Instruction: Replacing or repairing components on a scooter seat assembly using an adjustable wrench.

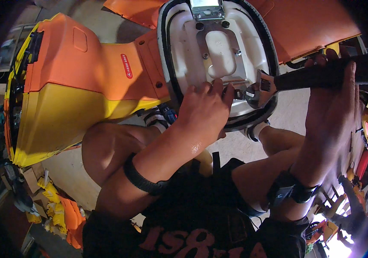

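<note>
The upturned seat (189,41) shows its white plastic underside, with a black rim strip around it and a metal plate in the middle. My left hand (205,107) reaches over its near rim. Its fingers are curled round a small metal catch (238,93) fixed near that end. An adjustable wrench (321,73) with a black handle comes in from the right. Its jaws are at the catch, just beside my left fingertips; whether they grip a part there I cannot tell. My right hand (332,103) is closed round the wrench handle, palm toward me.
An orange and yellow scooter body (76,77) stands to the left, and an orange panel (313,26) lies at the far right. A metal hinge (207,10) sits at the seat's far end. Yellow and orange parts (61,215) are piled at the lower left. My knees flank the seat.
</note>
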`<state>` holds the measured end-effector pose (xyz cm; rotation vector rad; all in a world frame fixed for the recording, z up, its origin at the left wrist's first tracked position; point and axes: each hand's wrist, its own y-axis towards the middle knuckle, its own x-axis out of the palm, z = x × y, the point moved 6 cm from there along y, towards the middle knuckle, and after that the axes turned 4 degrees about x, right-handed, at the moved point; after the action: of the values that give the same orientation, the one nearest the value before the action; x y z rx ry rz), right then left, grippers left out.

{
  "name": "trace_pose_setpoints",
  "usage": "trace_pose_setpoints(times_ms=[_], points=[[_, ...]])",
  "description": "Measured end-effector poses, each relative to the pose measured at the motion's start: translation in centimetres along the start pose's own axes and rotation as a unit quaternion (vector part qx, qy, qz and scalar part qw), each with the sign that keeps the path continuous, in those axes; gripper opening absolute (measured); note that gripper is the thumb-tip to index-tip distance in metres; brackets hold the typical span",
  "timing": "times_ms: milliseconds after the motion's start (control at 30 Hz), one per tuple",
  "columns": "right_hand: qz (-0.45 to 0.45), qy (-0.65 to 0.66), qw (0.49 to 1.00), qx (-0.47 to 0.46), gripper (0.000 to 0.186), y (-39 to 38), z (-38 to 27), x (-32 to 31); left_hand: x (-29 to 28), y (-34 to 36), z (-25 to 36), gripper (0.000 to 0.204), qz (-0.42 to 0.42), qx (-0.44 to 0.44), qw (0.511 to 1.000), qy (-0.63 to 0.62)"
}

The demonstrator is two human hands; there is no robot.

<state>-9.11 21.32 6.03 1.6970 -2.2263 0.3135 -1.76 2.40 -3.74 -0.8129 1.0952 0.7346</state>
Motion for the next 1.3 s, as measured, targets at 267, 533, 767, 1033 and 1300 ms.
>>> trace_pose_setpoints(times_ms=[267, 533, 767, 1033, 1300], points=[[-0.047, 0.015, 0.999, 0.002, 0.036, 0.6, -0.1, -0.7, 0.0, 0.0, 0.0, 0.099, -0.008, 0.004, 1.000, 0.009], [-0.039, 0.011, 0.999, 0.019, 0.035, 0.4, 0.0, -0.4, -0.1, 0.2, 0.0, 0.100, -0.026, 0.001, 1.000, 0.000], [-0.012, 0.001, 1.000, 0.003, 0.036, 0.2, 0.0, 0.1, 0.3, 0.1, -0.1, 0.101, -0.013, 0.006, 1.000, -0.002], [-0.047, 0.018, 0.999, -0.009, 0.032, 1.2, 0.8, -0.2, 0.2, 0.1, 0.0, 0.101, -0.035, -0.002, 0.999, -0.016], [-0.082, -0.007, 0.997, 0.007, 0.040, 1.8, 1.4, 0.5, 0.7, -0.1, -0.1, 0.096, 0.007, -0.004, 1.000, -0.002]])
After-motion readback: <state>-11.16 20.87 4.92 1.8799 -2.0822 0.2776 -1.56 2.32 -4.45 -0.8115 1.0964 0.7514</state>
